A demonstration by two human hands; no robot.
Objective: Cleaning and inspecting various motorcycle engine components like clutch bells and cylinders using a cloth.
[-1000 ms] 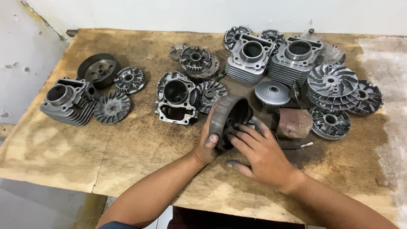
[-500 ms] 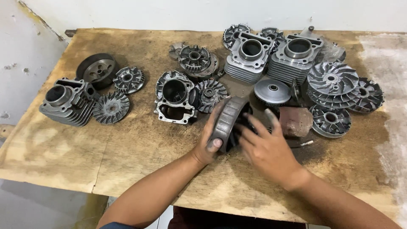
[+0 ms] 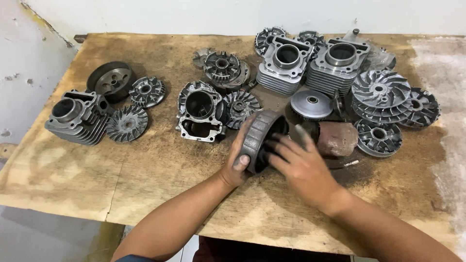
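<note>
Surface: worn, oil-stained plywood table (image 3: 121, 179), grimy metal engine parts across its far half.
Drum: dark round clutch drum (image 3: 259, 138), tilted on edge, near centre.
Left hand (image 3: 238, 160): fingers clasp its rim.
Right hand (image 3: 301, 167): fingers spread, reaching inside.
Right: rusty cylinder (image 3: 337, 138).

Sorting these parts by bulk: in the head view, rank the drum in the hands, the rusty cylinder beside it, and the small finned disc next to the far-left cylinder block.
1. Drum, though it's nearest the camera.
2. and 3. Rusty cylinder and finned disc look alike.
</note>
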